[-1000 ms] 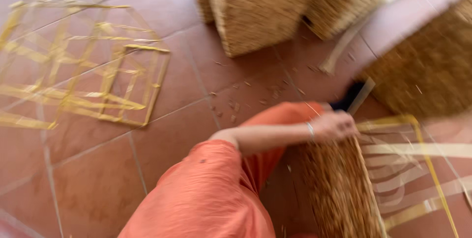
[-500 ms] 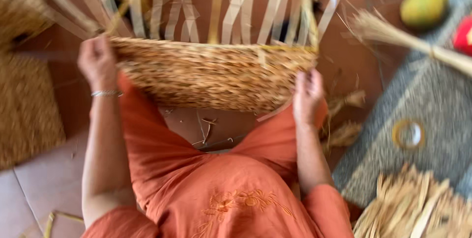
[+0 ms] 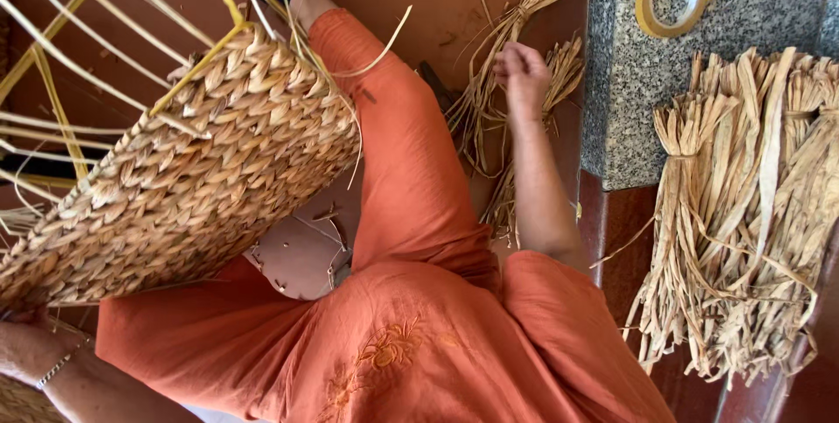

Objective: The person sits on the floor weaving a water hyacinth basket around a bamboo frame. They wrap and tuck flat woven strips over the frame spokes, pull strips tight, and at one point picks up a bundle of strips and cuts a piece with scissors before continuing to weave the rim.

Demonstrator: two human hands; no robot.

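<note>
While steadying woven basket [image 3: 175, 187] from bottom-left with left hand [image 3: 31, 340], grip hidden; right hand [image 3: 522, 78] nearer, seemingly pinched on straw strands [image 3: 489, 126] running lengthwise away.

No packages, labels, signs or screens show anywhere in this view. Around the right hand [image 3: 523, 73] lie only loose dried straw strands [image 3: 489, 117], with nothing wrapped, boxed or printed just beside it. Near the left hand [image 3: 26, 344] there is likewise no marked or lettered surface of any kind.
</note>
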